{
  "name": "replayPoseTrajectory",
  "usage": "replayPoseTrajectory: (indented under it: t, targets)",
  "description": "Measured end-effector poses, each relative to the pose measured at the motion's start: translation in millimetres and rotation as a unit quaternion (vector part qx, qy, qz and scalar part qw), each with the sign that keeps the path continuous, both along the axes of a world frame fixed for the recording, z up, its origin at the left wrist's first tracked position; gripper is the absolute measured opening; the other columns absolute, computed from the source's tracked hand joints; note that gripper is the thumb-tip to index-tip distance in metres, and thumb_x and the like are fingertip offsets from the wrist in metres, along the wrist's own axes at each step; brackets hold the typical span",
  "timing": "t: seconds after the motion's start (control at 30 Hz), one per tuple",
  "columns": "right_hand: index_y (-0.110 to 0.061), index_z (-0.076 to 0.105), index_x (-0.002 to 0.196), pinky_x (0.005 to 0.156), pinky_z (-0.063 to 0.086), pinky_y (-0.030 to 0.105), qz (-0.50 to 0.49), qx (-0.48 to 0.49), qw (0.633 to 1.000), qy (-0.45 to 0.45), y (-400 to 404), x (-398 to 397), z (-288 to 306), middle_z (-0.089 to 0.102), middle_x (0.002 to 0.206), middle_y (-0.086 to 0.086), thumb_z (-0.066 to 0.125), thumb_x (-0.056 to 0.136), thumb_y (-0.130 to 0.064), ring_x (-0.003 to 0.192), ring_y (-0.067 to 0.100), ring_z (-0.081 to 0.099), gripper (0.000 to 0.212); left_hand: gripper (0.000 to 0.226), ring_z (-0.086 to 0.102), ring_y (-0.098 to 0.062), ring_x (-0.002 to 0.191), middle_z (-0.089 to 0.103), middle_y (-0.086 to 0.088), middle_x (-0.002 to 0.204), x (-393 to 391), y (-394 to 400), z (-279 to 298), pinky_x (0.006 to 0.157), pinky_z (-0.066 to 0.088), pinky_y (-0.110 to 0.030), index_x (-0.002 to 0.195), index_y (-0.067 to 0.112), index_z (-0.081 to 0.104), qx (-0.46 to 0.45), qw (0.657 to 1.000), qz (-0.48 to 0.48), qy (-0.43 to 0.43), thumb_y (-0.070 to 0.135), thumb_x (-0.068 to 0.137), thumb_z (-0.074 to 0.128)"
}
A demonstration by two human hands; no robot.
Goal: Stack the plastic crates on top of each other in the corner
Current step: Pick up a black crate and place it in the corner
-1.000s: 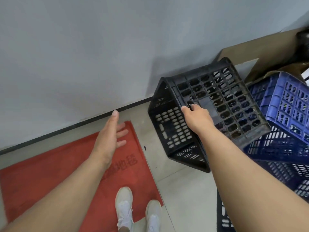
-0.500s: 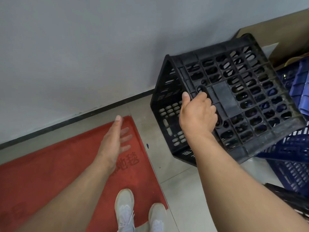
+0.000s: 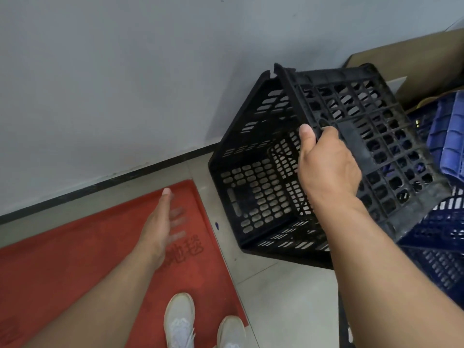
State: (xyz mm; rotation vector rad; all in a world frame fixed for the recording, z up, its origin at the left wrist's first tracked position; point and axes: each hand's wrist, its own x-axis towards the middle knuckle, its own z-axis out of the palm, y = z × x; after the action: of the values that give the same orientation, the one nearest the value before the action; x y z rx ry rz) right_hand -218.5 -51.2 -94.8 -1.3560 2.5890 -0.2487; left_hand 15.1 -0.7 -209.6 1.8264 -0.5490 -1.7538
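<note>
With my right hand (image 3: pixel 326 167) gripping the tilted black crate (image 3: pixel 326 156) by its rim, aloft beside the blue crates (image 3: pixel 447 217), I'd bring my open, empty left hand (image 3: pixel 160 222) across to level it before stacking.

A red mat (image 3: pixel 75 267) with printed characters lies on the tiled floor (image 3: pixel 283 305), below and left of the grip. Two white shoes (image 3: pixel 179 320) stand at its near edge. A grey wall (image 3: pixel 113 79) with dark skirting (image 3: pixel 100 187) rises behind; brown cardboard (image 3: pixel 414 64) leans at upper right.
</note>
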Motion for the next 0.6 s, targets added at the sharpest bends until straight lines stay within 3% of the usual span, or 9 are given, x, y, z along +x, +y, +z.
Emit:
replayPoseTrajectory:
  t: [0.07, 0.17, 0.23, 0.3, 0.37, 0.5, 0.6]
  targets:
    - [-0.008, 0.051, 0.121, 0.083, 0.04, 0.044, 0.005, -0.014, 1.0, -0.003, -1.0, -6.2, 13.7, 0.061, 0.118, 0.02, 0.022, 0.098, -0.055, 0.109, 0.039, 0.056, 0.059, 0.063, 0.056, -0.016, 0.104, 0.049, -0.011, 0.14, 5.8, 1.7, -6.1, 0.09, 0.046, -0.04, 0.144, 0.023, 0.035, 0.0, 1.0, 0.007, -0.013, 0.059, 0.093, 0.029]
    - [-0.009, 0.055, 0.098, 0.077, 0.036, 0.04, 0.008, -0.02, 0.998, -0.054, -4.0, -17.6, 34.6, 0.06, 0.103, 0.019, 0.027, 0.098, -0.054, 0.098, 0.037, 0.055, 0.053, 0.066, 0.044, -0.023, 0.129, 0.038, -0.008, 0.15, 21.9, 3.6, -19.2, 0.109, 0.032, -0.042, 0.147, 0.026, 0.031, 0.02, 0.998, 0.018, -0.064, 0.063, 0.092, 0.028]
    - [-0.008, 0.059, 0.087, 0.07, 0.036, 0.035, -0.017, -0.04, 0.988, -0.148, -5.9, -29.4, 39.3, 0.06, 0.085, 0.011, 0.035, 0.093, -0.058, 0.081, 0.031, 0.054, 0.056, 0.067, 0.031, -0.024, 0.14, 0.029, -0.003, 0.156, 39.5, 3.7, -30.3, 0.115, 0.022, -0.044, 0.148, 0.027, 0.028, 0.035, 0.993, 0.041, -0.107, 0.063, 0.092, 0.027]
    - [-0.012, 0.065, 0.085, 0.056, 0.035, 0.031, -0.068, -0.055, 0.962, -0.26, -5.3, -38.0, 39.4, 0.057, 0.068, 0.003, 0.041, 0.075, -0.07, 0.058, 0.026, 0.048, 0.064, 0.067, 0.032, -0.026, 0.14, 0.03, -0.005, 0.155, 60.3, 5.1, -40.9, 0.114, 0.024, -0.048, 0.148, 0.023, 0.03, 0.057, 0.986, 0.07, -0.138, 0.062, 0.093, 0.026]
    - [-0.019, 0.065, 0.079, 0.046, 0.028, 0.025, -0.099, -0.037, 0.938, -0.331, -1.2, -42.6, 32.5, 0.05, 0.057, 0.0, 0.042, 0.069, -0.073, 0.041, 0.018, 0.037, 0.06, 0.069, 0.046, -0.032, 0.128, 0.048, -0.013, 0.142, 82.1, 11.2, -50.6, 0.106, 0.036, -0.047, 0.139, 0.013, 0.046, 0.103, 0.981, 0.117, -0.119, 0.062, 0.093, 0.029]
    - [-0.019, 0.061, 0.08, 0.039, 0.024, 0.017, -0.1, -0.008, 0.916, -0.388, 8.1, -34.7, 1.8, 0.048, 0.051, -0.002, 0.04, 0.091, -0.06, 0.032, 0.01, 0.032, 0.047, 0.062, 0.058, -0.028, 0.093, 0.063, -0.017, 0.116, 125.9, 26.9, -55.5, 0.09, 0.045, -0.045, 0.11, 0.009, 0.064, 0.117, 0.98, 0.154, -0.048, 0.062, 0.09, 0.038]
    - [-0.016, 0.061, 0.083, 0.039, 0.028, 0.019, -0.1, -0.003, 0.925, -0.366, 15.8, -20.8, -18.3, 0.058, 0.061, 0.003, 0.038, 0.094, -0.055, 0.04, 0.015, 0.038, 0.046, 0.046, 0.064, -0.02, 0.052, 0.073, -0.009, 0.07, 153.0, 37.6, -54.1, 0.066, 0.049, -0.035, 0.086, 0.019, 0.064, 0.098, 0.982, 0.14, -0.079, 0.057, 0.092, 0.04]
